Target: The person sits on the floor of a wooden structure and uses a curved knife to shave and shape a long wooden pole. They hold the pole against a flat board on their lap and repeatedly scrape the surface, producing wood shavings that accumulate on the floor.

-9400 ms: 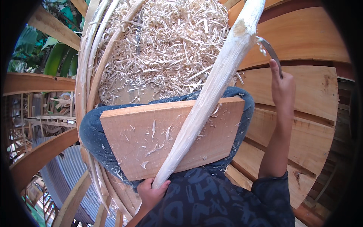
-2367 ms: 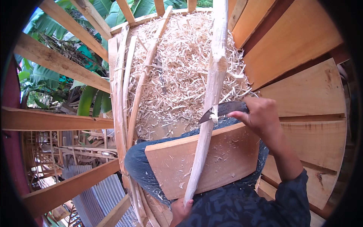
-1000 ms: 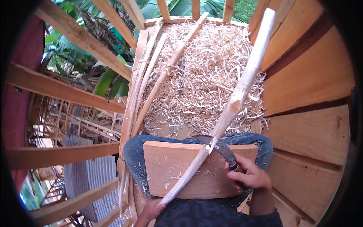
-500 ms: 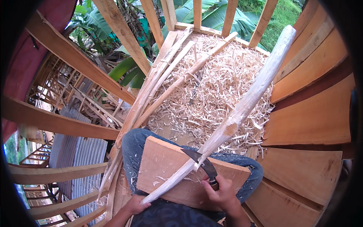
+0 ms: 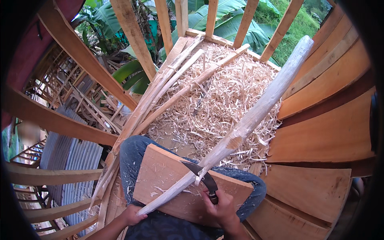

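A long, pale, peeled wooden pole (image 5: 256,114) slants from my lap toward the far right. My left hand (image 5: 132,215) is closed around its thin near end. In my right hand (image 5: 221,207) is the handle of a dark, curved-blade knife (image 5: 207,181). The blade lies across the pole, its pointed tip sticking out to the left, and a small curl of wood hangs at the edge. Beneath the pole, a flat wooden board (image 5: 160,176) rests across my thighs, with thin shavings scattered on it.
A thick heap of wood shavings (image 5: 224,96) covers the floor ahead. Long wooden strips (image 5: 138,114) lie along the left side. Upright planks (image 5: 320,128) curve closely around the right, and spaced ribs (image 5: 68,124) stand on the left, with corrugated metal sheets (image 5: 80,160) beyond.
The whole scene has shifted slightly left as the view turned. Blade and right hand stay at nearly the same part of the pole, and the left hand keeps its hold.
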`<action>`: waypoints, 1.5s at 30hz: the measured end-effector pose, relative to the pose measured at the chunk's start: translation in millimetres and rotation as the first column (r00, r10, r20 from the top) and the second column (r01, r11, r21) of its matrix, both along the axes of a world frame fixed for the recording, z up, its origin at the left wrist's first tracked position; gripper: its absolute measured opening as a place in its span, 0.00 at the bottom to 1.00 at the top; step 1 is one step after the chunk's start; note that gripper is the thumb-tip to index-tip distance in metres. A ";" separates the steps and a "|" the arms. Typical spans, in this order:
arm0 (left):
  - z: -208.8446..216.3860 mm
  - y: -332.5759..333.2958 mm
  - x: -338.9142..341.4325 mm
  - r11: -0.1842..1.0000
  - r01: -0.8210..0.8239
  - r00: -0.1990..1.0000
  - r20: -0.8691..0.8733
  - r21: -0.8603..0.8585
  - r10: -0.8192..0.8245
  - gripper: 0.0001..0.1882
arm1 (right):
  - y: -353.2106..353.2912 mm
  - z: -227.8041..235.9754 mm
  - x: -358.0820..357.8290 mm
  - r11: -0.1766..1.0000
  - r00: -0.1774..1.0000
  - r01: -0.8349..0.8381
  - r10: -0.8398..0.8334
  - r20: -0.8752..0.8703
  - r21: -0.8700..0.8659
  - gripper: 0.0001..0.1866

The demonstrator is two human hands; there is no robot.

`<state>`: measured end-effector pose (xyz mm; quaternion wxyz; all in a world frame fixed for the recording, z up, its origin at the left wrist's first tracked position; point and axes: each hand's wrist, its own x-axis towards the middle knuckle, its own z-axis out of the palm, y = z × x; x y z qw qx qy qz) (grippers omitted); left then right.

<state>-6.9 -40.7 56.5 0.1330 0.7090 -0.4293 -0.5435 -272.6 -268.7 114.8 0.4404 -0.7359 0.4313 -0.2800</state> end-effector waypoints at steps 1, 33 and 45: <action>-1.3 0.6 0.2 1.000 -0.002 1.000 -0.006 0.001 0.002 0.17 | -0.3 0.7 0.6 1.000 1.000 0.009 -0.009 -0.001 -0.015 0.10; -1.0 -3.4 4.5 0.996 0.050 0.998 -0.045 -0.073 -0.053 0.18 | -9.1 24.6 -20.8 0.752 0.924 -0.282 0.047 0.379 0.595 0.04; -6.5 1.9 4.0 0.999 0.031 0.999 -0.043 -0.017 -0.032 0.18 | -1.6 25.1 -3.9 0.985 0.999 0.032 -0.031 -0.011 0.171 0.07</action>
